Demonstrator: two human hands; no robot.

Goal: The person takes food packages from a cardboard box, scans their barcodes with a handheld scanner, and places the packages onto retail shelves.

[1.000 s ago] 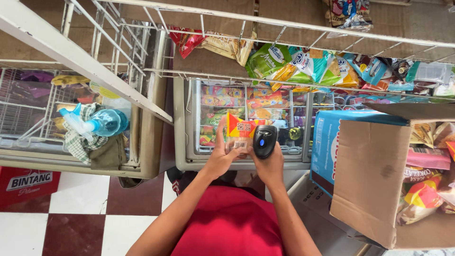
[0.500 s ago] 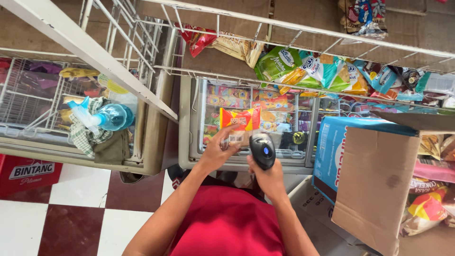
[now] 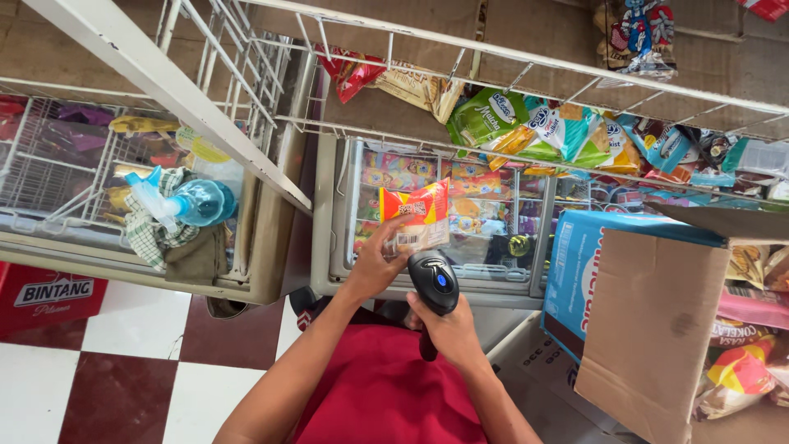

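Note:
My left hand (image 3: 380, 261) holds a red, yellow and clear snack packet (image 3: 416, 215) upright in front of me, over a glass-topped chest freezer (image 3: 427, 279). My right hand (image 3: 446, 329) grips a black handheld barcode scanner (image 3: 433, 284) with a blue button. The scanner's head points up at the packet's lower edge and sits just below it. Both forearms reach out above my red shirt.
A wire rack (image 3: 526, 107) above the freezer carries several snack bags. A second freezer on the left bears a blue spray bottle (image 3: 181, 201) and a checked cloth. An open cardboard box (image 3: 649, 329) stands at the right, a red crate (image 3: 49, 296) at the lower left on the checkered floor.
The packet has stayed in my left hand and shifted slightly. The scanner has come closer under the packet. The view has tilted a little.

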